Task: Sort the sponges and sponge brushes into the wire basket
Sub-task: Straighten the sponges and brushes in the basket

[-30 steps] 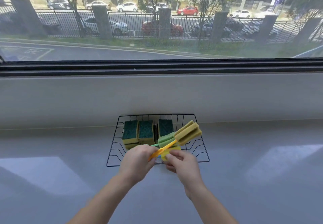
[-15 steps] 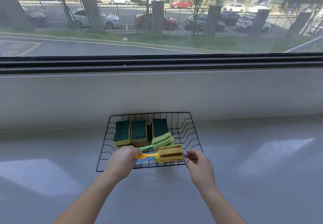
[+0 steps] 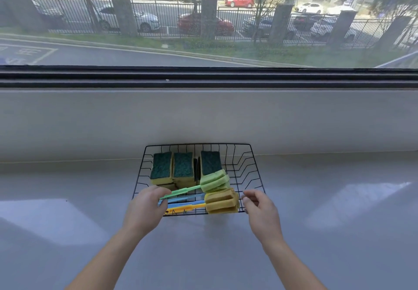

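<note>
The left hand (image 3: 144, 210) is covering the near-left rim of the basket (image 3: 253, 165) and the handle ends of the brushes (image 3: 220, 202), so whether its curled fingers are gripping a handle cannot be told; the right hand (image 3: 260, 208) is hovering loose and empty just beside the near-right corner. 3 sponges (image 3: 161, 171) are standing at the back of the basket, partly hiding darker ones between and below them, with the brushes lying in front, on a grey ledge (image 3: 339, 222) under a window (image 3: 203, 18).

Bright window daylight, glossy counter glare, wide-angle bowing
</note>
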Demonstrator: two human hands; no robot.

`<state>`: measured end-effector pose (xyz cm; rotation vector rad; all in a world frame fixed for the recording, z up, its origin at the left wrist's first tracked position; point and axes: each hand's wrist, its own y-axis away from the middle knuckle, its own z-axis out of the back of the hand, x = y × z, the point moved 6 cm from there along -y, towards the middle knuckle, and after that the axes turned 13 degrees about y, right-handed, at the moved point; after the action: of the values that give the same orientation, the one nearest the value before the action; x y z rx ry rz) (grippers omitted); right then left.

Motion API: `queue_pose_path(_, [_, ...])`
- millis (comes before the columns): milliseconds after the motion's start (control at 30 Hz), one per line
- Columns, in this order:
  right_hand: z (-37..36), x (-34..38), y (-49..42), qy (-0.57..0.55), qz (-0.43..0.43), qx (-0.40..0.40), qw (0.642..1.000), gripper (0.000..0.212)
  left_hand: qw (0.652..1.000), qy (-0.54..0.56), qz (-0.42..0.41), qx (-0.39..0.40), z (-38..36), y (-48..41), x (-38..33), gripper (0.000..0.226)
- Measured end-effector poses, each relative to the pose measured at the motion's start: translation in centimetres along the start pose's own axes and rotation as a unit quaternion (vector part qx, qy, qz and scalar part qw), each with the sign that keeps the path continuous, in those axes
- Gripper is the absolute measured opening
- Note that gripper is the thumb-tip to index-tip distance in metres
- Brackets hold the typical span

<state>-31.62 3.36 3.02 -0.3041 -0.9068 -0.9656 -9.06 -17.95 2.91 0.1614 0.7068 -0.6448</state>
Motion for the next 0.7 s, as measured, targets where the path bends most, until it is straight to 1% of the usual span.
queue_pose_path(67, [0.2,1.1,-1.0,0.0,0.006,0.002,1.0,0.015,1.0,0.001,0.006,-0.007,0.5,0.0,0.7,0.025])
queue_pose_path(167, [0.2,3.2,-3.6,0.004,0.013,0.027,1.0,0.013,0.999,0.008,0.01,-0.038,1.3,-0.8,1.3,0.026])
queue_pose_path(233, [-0.2,4.6,-5.9,0.011,0.011,0.051,0.999,0.014,0.998,0.008,0.004,-0.057,1.9,-1.7,1.5,0.034])
queue_pose_path(300, [-1.0,5.7,-8.6,0.039,0.005,0.079,0.996,0.019,0.998,-0.006,-0.003,-0.064,2.2,-2.9,1.9,0.046])
queue_pose_path(367, [-2.1,6.1,-11.1,0.076,-0.004,0.113,0.991,0.027,0.998,-0.025,0.012,-0.053,2.2,-4.4,2.5,0.058])
queue_pose_path(467, [-4.3,5.9,-13.9,0.091,-0.031,0.17,0.981,0.039,0.998,-0.032,0.047,-0.02,1.7,-6.7,3.6,0.073])
queue_pose_path(600, [-6.6,5.2,-15.7,0.179,-0.037,0.242,0.953,0.04,0.998,-0.044,0.039,-0.001,0.8,-8.4,4.9,0.074])
queue_pose_path(700, [-7.8,4.6,-16.2,0.179,-0.036,0.269,0.946,0.039,0.998,-0.063,0.022,0.015,-0.1,-8.6,5.7,0.072])
